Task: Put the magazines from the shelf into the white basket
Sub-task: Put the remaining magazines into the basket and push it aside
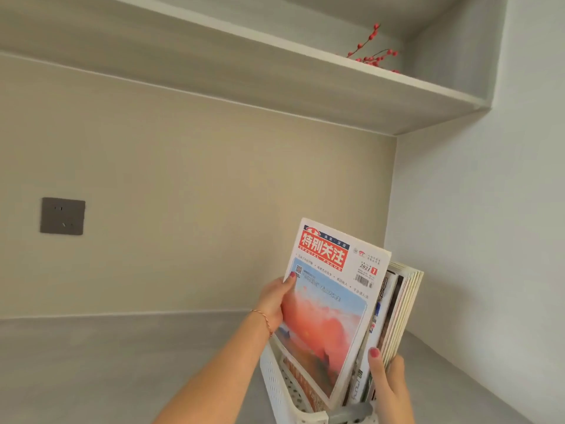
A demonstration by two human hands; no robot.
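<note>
A magazine (328,304) with a red title block and an orange-red cover picture stands tilted in the white perforated basket (272,381) at the bottom right. My left hand (275,301) grips its left edge, thumb on the cover. Behind it a stack of several more magazines (397,310) stands upright in the basket. My right hand (386,384) holds the lower right side of that stack, thumb on its front. The basket's lower part runs out of the frame.
The basket sits on a grey counter (122,362) in a corner. A grey shelf (275,71) overhangs above, with a sprig of red berries (374,55) on it. A dark wall socket (62,216) is on the left wall.
</note>
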